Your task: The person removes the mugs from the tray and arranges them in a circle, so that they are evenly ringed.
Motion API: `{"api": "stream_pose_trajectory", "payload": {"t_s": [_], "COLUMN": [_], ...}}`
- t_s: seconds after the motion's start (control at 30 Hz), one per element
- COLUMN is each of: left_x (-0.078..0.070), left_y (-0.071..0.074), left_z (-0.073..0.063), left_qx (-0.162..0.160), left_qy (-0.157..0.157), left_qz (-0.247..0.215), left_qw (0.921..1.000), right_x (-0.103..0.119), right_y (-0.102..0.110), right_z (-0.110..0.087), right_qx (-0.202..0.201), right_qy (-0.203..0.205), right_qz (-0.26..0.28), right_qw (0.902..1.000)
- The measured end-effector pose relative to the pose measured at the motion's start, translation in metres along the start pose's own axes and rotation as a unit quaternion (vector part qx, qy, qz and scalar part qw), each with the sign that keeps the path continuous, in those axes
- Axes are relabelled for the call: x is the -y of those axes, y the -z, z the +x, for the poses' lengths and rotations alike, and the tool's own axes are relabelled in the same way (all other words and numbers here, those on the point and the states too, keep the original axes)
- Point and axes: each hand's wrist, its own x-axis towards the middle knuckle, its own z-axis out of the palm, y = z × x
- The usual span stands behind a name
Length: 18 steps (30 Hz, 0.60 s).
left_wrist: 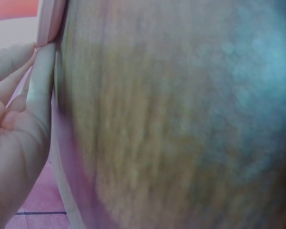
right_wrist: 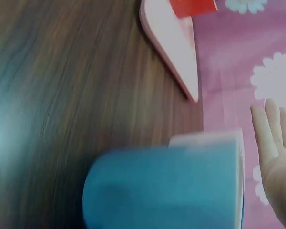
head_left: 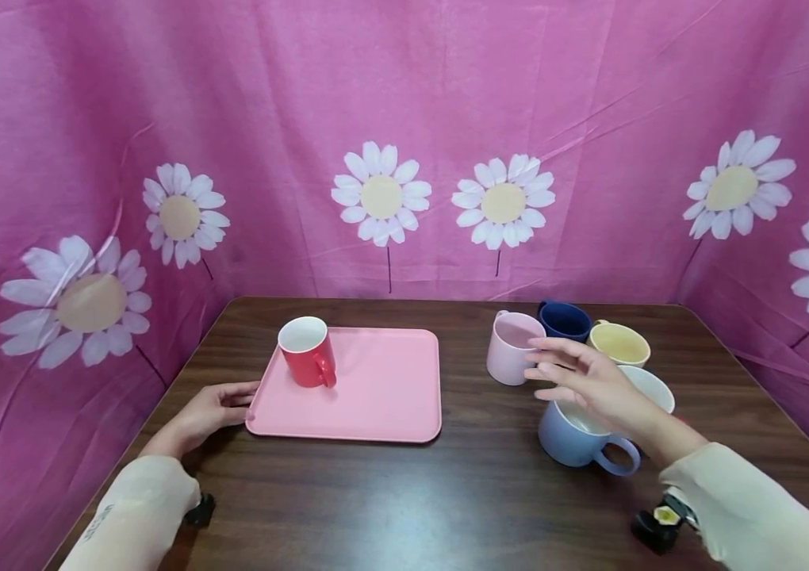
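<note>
My left hand (head_left: 206, 414) rests at the left side of a pink tray (head_left: 383, 396), its fingertips touching the rim. In the left wrist view the thumb and fingers (left_wrist: 40, 86) meet the tray's edge (left_wrist: 48, 24). A red mug (head_left: 308, 361), white inside, stands upright on the tray's left half, its handle toward the right front. My right hand (head_left: 590, 385) hovers over a group of mugs with its fingers extended and holds nothing. Beneath it is a light blue mug (head_left: 565, 440); left of its fingertips stands a pale pink mug (head_left: 507, 357).
Behind the right hand stand a navy mug (head_left: 563, 319) and a yellow mug (head_left: 620, 342). A white-lined mug (head_left: 650, 386) is partly hidden by the hand. All are on a dark wooden table (head_left: 347, 500). A pink curtain (head_left: 433, 95) with daisies hangs behind it.
</note>
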Motion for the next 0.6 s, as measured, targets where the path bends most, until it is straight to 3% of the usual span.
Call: {"api": "stream_pose_trajectory", "payload": {"t_s": [0.23,0.6], "left_x": [0.0,0.002], "left_y": [0.0,0.001], "left_z": [0.001,0.002], "left_qx": [-0.002,-0.002], "left_qy": [0.001,-0.001], "left_qz": [0.003,0.003], "left_qw": [1.0,1.0], "right_x": [-0.009,-0.037], "right_y": [-0.034,-0.076], "right_z": [0.031,0.075], "right_qx": [-0.034,-0.019], "right_qy": [-0.028,-0.059], "right_qz": [-0.026,-0.015], "right_qw": [0.9987,0.998]}}
